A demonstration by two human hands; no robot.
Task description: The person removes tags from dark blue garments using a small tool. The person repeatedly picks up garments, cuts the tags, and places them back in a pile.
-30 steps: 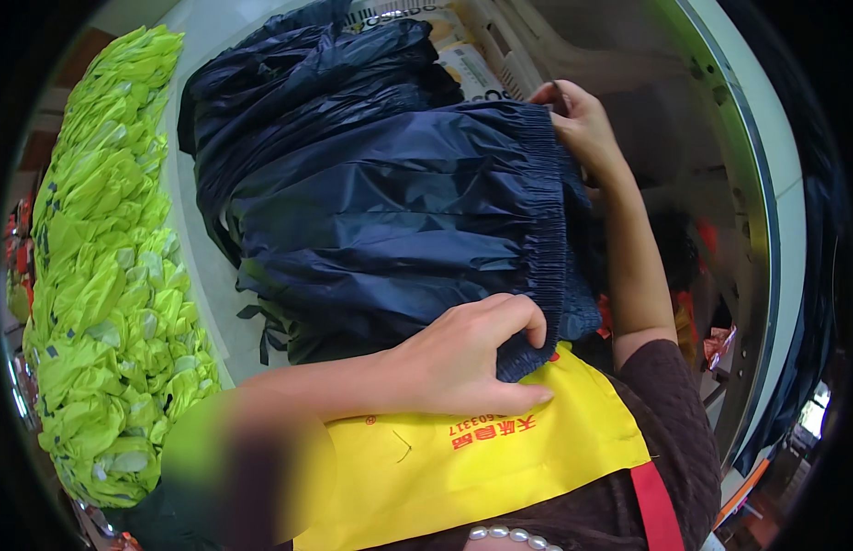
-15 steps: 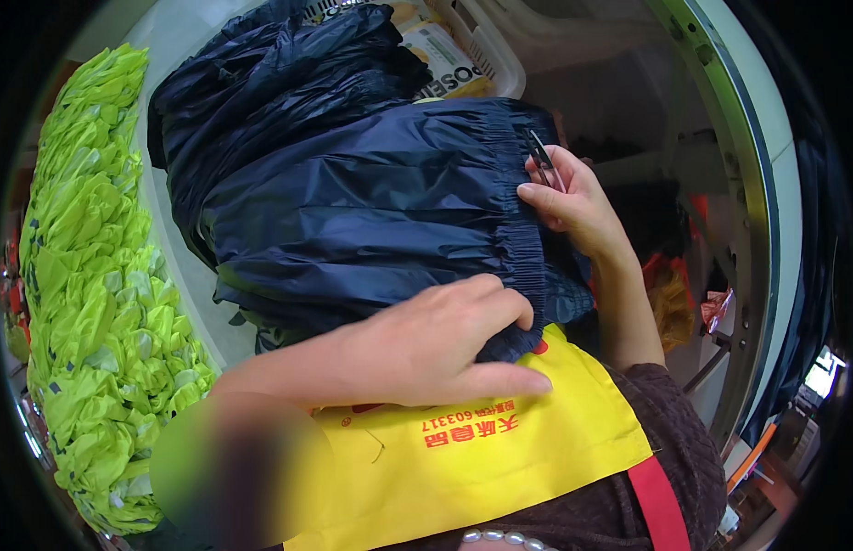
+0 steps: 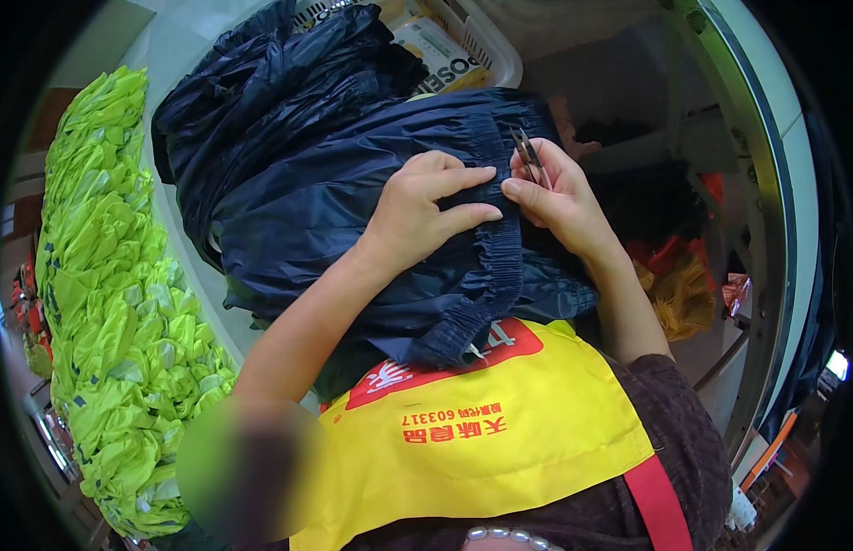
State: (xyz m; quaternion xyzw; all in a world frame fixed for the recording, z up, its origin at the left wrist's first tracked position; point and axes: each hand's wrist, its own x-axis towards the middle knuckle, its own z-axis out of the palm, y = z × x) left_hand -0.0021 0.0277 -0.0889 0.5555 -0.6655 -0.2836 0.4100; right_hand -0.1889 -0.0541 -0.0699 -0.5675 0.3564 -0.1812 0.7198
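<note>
Now we are trimming: our left hand (image 3: 426, 211) presses flat, fingers spread, on the navy garment's gathered waistband (image 3: 500, 239) on the worktop (image 3: 183, 239), while our right hand (image 3: 560, 197) grips small snips (image 3: 526, 154). Next move likely needs a careful, close snip.

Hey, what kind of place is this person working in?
Probably a garment workshop or finishing station. A big heap of neon yellow-green garments lies to the left, a pile of dark navy clothing covers the table, and the right hand holds small thread snips at a navy elastic waistband, which the left hand presses flat.
</note>
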